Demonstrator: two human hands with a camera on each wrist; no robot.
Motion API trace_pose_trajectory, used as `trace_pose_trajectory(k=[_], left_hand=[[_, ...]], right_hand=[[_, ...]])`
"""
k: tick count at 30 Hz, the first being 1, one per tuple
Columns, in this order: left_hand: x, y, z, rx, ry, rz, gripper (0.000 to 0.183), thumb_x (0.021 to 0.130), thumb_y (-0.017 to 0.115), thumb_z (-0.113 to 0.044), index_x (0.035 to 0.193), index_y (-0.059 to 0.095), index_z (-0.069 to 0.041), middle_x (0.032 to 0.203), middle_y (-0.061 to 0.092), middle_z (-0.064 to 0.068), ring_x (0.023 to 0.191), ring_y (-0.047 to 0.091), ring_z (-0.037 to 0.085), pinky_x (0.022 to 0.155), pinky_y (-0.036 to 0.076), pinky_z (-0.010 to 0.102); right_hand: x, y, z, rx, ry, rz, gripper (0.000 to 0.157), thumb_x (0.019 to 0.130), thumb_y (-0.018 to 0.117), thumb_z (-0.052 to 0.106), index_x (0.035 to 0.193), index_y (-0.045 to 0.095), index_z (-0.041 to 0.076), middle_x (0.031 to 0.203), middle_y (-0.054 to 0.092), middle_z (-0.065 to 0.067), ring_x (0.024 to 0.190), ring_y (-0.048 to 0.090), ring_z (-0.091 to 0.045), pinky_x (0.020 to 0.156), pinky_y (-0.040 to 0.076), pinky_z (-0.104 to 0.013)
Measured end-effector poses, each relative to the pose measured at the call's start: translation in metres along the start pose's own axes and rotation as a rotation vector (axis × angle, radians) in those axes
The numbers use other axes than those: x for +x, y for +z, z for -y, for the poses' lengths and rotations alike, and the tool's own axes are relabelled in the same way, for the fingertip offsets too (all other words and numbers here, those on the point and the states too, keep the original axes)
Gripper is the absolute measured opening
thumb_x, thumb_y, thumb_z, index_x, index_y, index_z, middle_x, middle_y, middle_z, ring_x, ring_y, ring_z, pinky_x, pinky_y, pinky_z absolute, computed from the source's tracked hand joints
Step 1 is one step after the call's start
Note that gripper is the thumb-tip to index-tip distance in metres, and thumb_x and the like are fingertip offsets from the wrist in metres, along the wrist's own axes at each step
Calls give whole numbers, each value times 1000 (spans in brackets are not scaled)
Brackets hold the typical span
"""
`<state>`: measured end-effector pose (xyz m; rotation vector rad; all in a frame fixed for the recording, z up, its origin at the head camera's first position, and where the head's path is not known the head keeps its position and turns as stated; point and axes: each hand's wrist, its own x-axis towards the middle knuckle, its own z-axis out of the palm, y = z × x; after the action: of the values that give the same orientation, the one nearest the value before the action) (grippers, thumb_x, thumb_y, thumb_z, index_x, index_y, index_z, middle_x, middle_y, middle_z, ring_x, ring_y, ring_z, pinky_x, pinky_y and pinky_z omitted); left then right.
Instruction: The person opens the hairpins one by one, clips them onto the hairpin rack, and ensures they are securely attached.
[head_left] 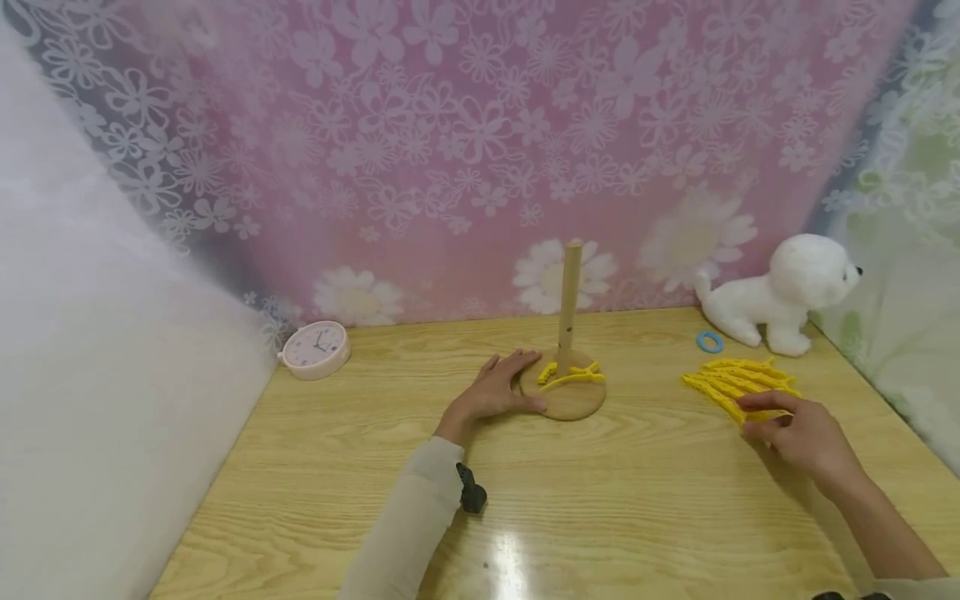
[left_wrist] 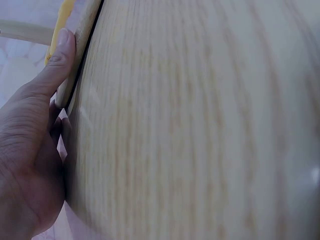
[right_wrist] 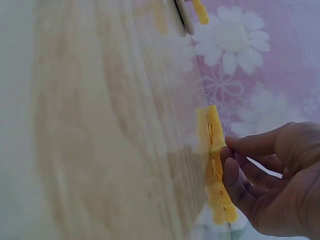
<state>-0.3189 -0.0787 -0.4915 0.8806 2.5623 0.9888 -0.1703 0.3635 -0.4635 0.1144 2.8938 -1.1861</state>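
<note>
My left hand [head_left: 498, 387] holds the left rim of a round wooden base [head_left: 573, 406], thumb at the front and fingers behind. An upright wooden post [head_left: 570, 300] rises from this stand. Two yellow knobbly pieces [head_left: 573, 379] lie across its base beside the post. In the left wrist view, the thumb [left_wrist: 60, 60] lies along the base's edge. On the right, several yellow knobbly strips [head_left: 731, 379] lie side by side on the table. My right hand [head_left: 806, 437] pinches the end of the nearest yellow strip [right_wrist: 216, 150] between thumb and fingertips.
A blue ring [head_left: 709, 342] lies behind the strips, close to a white plush dog [head_left: 780, 296] at the back right. A pink clock [head_left: 317, 348] lies at the back left. Flowered cloth [head_left: 450, 167] hangs behind the wooden table [head_left: 600, 517].
</note>
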Motion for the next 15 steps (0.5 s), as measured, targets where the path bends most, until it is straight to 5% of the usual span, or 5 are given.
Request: trace_pose_trajectory(k=[5, 15], left_hand=[[1, 1, 0, 9, 2, 3, 96, 89, 81, -51, 166, 30, -25, 171, 27, -4, 161, 11, 14, 130, -5, 42], [1, -1, 0, 11, -6, -10, 96, 88, 81, -50, 166, 31, -24, 170, 30, -3, 160, 13, 14, 130, -5, 43]], right_hand=[[3, 1, 1, 8, 8, 25, 46, 98, 75, 20, 134, 64, -6, 131, 65, -29, 74, 65, -9, 60, 55, -28], [23, 19, 20, -51, -130, 68, 40, 95, 78, 16, 129, 69, -2, 124, 69, -26, 77, 65, -5, 61, 55, -25]])
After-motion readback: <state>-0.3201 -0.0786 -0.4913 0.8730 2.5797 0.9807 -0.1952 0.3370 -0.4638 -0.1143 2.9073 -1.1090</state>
